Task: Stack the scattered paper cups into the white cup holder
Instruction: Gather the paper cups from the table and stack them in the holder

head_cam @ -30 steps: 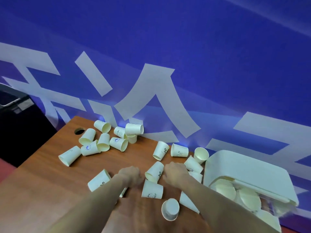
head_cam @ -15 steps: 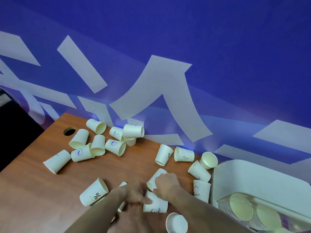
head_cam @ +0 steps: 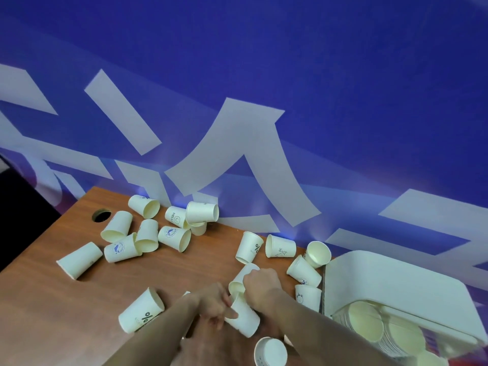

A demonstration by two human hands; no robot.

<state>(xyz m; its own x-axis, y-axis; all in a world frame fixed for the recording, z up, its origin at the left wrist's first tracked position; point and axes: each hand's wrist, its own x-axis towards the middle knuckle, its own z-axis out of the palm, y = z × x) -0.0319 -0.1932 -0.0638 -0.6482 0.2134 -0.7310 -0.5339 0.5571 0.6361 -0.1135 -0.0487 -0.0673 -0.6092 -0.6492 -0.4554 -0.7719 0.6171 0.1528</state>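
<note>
- Both hands grip: left hand (head_cam: pixel 215 303) pinches a lying cup (head_cam: pixel 243 317); right hand (head_cam: pixel 260 285) closes over a second cup (head_cam: pixel 241 277).
- Cups nearly touch, roughly aligned; white cup holder (head_cam: pixel 390 289) sits right, nearer the right hand.

Both forearms are bare to the frame edge, the left hand (head_cam: pixel 215 303) and right hand (head_cam: pixel 260 285) ungloved.

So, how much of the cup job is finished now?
Done: stacks of cups lie in the holder. In hand: the left hand and right hand each grip a cup. Left: many loose cups on the table.
</note>
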